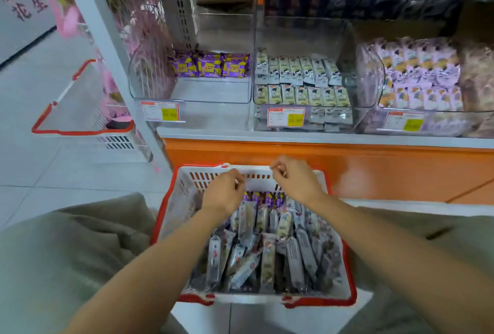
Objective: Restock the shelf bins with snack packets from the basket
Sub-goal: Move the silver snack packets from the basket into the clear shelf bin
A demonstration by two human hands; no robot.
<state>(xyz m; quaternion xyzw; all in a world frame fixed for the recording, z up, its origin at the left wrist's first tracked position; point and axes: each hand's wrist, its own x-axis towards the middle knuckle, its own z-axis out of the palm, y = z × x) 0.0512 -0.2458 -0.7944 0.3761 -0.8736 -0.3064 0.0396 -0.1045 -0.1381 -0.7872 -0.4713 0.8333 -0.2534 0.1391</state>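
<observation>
White slotted plastic basket with red rim (320, 303) is seen close before the orange shelf base panel (347, 170). It is filled with long grey-white snack packets (267, 253), and a few purple packets (264, 196) are lodged at its far end. Left hand (224, 192) and right hand (296, 181) are held over that far end, just by the far wall, backs up, fingers curled downward. Whether anything is pinched cannot be told for either hand, as the view is blurred.

Above, clear plastic shelf bins are lined up:
- **Left bin** (192, 91): one row of purple-and-yellow packets (211, 66) at the back.
- **Middle bin** (302, 28): white-green packets (302, 79) stacked in rows.
- **Right bin** (371, 79): lilac packets (419, 74).

Red-and-yellow price tags (160, 111) are fixed on the bin fronts. A second red-rimmed basket (80, 133) is seen at left on the floor.
</observation>
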